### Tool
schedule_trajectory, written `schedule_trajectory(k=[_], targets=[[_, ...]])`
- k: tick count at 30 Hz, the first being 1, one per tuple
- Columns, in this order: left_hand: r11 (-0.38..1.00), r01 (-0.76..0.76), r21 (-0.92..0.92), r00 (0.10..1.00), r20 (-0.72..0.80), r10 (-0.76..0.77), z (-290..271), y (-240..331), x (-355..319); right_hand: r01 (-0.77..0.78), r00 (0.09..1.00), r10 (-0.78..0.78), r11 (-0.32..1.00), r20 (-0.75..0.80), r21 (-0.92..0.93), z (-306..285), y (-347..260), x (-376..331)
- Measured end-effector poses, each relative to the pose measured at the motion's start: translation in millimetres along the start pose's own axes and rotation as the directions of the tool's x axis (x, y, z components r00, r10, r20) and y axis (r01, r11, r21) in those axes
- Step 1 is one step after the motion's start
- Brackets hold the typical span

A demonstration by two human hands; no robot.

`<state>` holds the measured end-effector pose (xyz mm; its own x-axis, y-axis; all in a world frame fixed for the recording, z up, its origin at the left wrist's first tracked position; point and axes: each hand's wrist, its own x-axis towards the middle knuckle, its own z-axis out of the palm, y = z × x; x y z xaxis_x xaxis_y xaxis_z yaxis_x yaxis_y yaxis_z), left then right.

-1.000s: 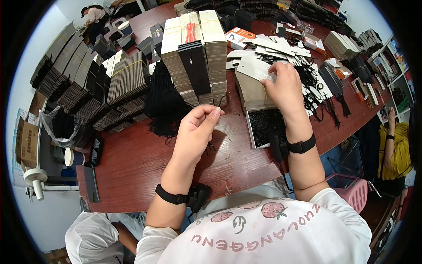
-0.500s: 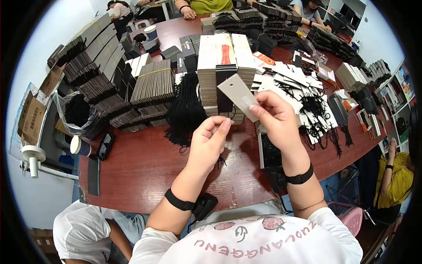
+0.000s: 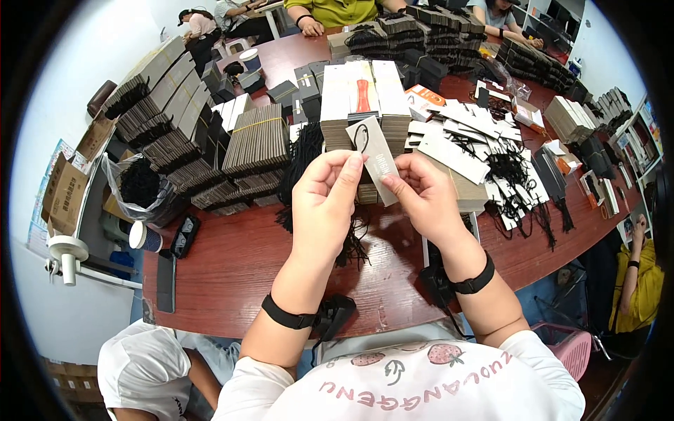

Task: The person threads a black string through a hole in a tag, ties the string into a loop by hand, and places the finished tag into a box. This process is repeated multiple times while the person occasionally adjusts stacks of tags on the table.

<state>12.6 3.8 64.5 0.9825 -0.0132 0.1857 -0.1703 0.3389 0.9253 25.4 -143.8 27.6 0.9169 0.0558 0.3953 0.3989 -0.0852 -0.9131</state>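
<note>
My right hand (image 3: 426,198) pinches the lower end of a light grey hang tag (image 3: 380,156) between thumb and fingers. The tag tilts, its printed side showing. A loop of black cord (image 3: 361,130) lies over the tag's top end. My left hand (image 3: 325,196) is closed beside the tag, thumb pressed on the fingers, with the cord between them. More black cord ends (image 3: 356,245) hang below that hand. Whether the loop passes through the tag's hole cannot be seen. Just beyond my hands stand tall stacks of pale tags (image 3: 335,91), with a red-handled tool (image 3: 362,95) on top.
Banded tag stacks (image 3: 256,140) and a hank of black cords (image 3: 300,165) stand left. Corded white tags (image 3: 509,168) lie spread at right. A paper cup (image 3: 145,237) and a black case (image 3: 184,236) are at the left edge. Other people sit around the red table (image 3: 232,281).
My hands have come closer together, and the tag has turned more upright. The cord loop now shows over its top end. The whole view has shifted slightly.
</note>
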Motion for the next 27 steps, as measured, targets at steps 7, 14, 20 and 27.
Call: schedule_trajectory(k=[7, 14, 20, 27], targets=[[0.975, 0.18, -0.131, 0.983, 0.069, -0.172, -22, -32, -8, -0.053, 0.999, 0.054, 0.977, 0.002, -0.204, -1, -14, -1], [0.988, 0.105, -0.117, 0.993, 0.072, -0.097, -30, -45, -14, 0.33, 0.899, -0.419, 0.841, -0.13, -0.429, 16, -33, 15], [0.991, 0.105, -0.08, 0.991, 0.087, -0.098, -31, -47, -14, 0.302, 0.902, -0.393, 0.869, -0.176, -0.393, 28, -33, 22], [0.967, 0.177, -0.184, 0.982, 0.103, -0.16, -31, -43, -13, 0.29, 0.91, -0.371, 0.889, -0.185, -0.354, 32, -34, 22]])
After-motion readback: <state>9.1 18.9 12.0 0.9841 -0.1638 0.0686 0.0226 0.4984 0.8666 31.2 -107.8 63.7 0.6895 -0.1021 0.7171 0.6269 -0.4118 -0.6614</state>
